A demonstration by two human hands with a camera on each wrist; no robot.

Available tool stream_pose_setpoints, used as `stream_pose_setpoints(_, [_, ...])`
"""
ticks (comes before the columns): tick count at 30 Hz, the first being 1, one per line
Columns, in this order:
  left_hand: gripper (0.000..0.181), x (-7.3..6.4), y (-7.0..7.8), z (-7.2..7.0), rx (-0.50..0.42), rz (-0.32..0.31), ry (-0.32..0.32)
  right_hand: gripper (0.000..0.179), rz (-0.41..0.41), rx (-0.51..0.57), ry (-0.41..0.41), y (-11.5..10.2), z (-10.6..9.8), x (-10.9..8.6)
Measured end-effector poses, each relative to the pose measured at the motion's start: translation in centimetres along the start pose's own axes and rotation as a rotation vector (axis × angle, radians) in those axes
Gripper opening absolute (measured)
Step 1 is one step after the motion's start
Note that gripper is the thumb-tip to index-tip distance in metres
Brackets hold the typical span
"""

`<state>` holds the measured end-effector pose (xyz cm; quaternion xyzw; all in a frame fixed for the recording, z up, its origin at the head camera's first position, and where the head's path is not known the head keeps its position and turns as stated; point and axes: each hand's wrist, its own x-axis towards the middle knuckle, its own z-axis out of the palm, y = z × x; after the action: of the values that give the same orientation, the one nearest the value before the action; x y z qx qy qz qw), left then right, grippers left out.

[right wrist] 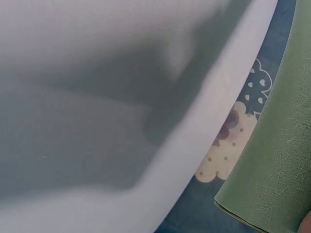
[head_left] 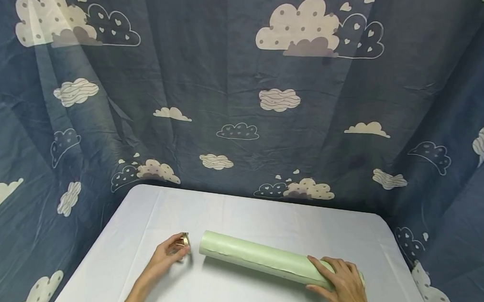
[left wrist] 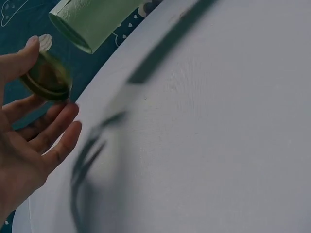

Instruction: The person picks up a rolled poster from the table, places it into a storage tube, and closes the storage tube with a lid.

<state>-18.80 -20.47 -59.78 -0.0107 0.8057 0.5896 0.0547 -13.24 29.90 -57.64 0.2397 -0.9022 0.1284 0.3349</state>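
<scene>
– The right hand is gripping the green roll above the tabletop; the left hand is pinching a golden round piece just beside the roll's left end.
– Keeping the roll steady is probably helping most.

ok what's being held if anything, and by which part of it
The left hand holds a small round gold-coloured item by its edge; the right hand grips the green roll near its right end.
</scene>
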Motion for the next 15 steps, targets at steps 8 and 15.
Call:
stream_pose_setpoints(8, [0.064, -0.1, 0.3, 0.1, -0.054, 0.014, -0.14, 0.075, -0.009, 0.002, -0.033, -0.7, 0.3, 0.5])
stream_pose_setpoints(15, [0.067, 0.0, 0.3, -0.8, -0.055, 0.091, -0.283, 0.075, -0.01, 0.018, -0.048, -1.3, 0.3, 0.7])
